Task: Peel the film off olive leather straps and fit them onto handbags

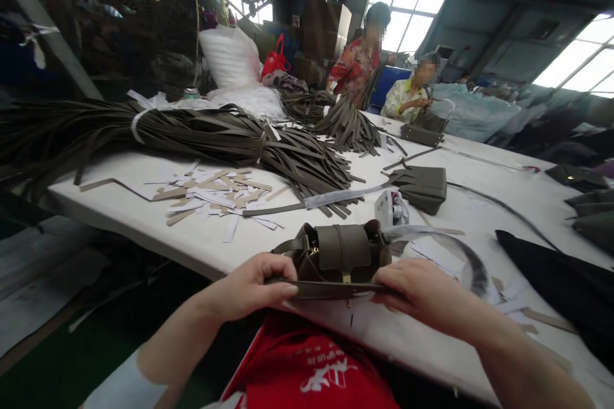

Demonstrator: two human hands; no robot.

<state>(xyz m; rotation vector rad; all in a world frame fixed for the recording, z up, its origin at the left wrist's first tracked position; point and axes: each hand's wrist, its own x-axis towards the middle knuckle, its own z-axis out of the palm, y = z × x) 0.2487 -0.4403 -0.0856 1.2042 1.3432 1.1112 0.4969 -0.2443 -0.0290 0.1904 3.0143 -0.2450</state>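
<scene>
A flat dark olive strap (330, 290) runs level between my hands, in front of my body at the table's near edge. My left hand (256, 287) is closed on its left end, thumb on top. The other end is in my closed right hand (419, 291), whose fingertips partly hide it. Just behind the strap sits a small olive handbag (343, 246) with a front flap and gold-coloured fittings. A plastic-wrapped strap (460, 246) curves out from the bag's right side. Whether the strap I hold joins the bag cannot be seen.
Large bundles of olive straps (201, 134) lie across the white table (139, 217). Scattered paper and tan strips (220, 192) are in front of them. Another olive bag (422, 185) stands farther back, with black material (556, 287) at right. Two people (357, 70) work across the table.
</scene>
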